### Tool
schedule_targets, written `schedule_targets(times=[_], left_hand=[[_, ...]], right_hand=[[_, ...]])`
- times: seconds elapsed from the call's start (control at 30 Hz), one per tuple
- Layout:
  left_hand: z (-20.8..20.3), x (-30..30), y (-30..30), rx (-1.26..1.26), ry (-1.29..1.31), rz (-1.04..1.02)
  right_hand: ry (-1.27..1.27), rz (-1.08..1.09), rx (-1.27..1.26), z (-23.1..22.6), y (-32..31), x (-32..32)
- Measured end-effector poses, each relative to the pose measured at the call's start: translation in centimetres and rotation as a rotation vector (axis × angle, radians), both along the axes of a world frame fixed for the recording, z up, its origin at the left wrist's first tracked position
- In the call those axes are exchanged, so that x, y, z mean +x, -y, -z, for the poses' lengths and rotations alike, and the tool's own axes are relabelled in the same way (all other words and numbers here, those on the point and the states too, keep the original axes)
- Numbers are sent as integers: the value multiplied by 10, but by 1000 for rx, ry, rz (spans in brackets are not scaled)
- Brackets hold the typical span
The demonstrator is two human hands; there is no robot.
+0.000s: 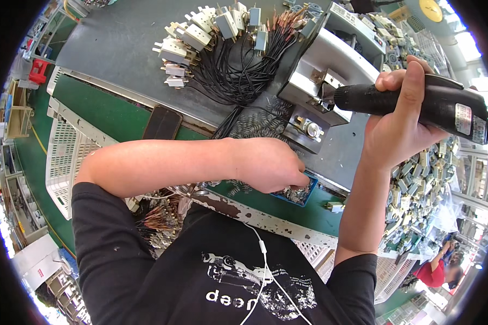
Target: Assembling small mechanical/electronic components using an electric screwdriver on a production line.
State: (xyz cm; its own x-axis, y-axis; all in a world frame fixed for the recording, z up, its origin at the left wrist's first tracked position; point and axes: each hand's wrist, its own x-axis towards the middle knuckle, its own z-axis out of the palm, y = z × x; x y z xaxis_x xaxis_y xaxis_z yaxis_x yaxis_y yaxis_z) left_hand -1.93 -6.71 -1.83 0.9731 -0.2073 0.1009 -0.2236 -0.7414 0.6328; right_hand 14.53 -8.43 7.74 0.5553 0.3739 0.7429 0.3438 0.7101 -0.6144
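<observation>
My right hand (398, 122) is wrapped round a black electric screwdriver (382, 100). The driver's tip points left into a metal fixture (320, 92), where a small part sits; its exact contact is hidden. My left hand (276, 165) reaches across my body to a small blue tray (305, 199) of tiny metal pieces. Its fingers are curled down at the tray, and whatever they pinch is too small to make out. Just beyond that hand, a small pale plug-like part (309, 129) rests on the fixture's lower metal ledge.
A bundle of black cables (230, 76) with grey and cream connectors (195, 38) lies on the grey bench (119, 43). Loose connectors (417, 189) pile up at right. A dark phone-like slab (162, 123) lies near the bench edge. A person in red (431, 273) is far right.
</observation>
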Motion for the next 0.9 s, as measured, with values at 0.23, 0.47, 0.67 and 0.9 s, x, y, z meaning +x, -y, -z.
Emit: schedule_targets(times=[0.23,0.47,0.67,0.9], left_hand=[[-3,-3,-3,-26,12,-16],[-30,-4,-29,7,205,-287],[-5,-2,-40,207,264,-516],[5,7,-35,229,334,-558]], right_hand=[[3,68,11,1,-6,-14],[18,-375,-255,-10,-15,32],[-6,-99,-244,-13,-6,-8],[64,-195,-138,-13,33,-9]])
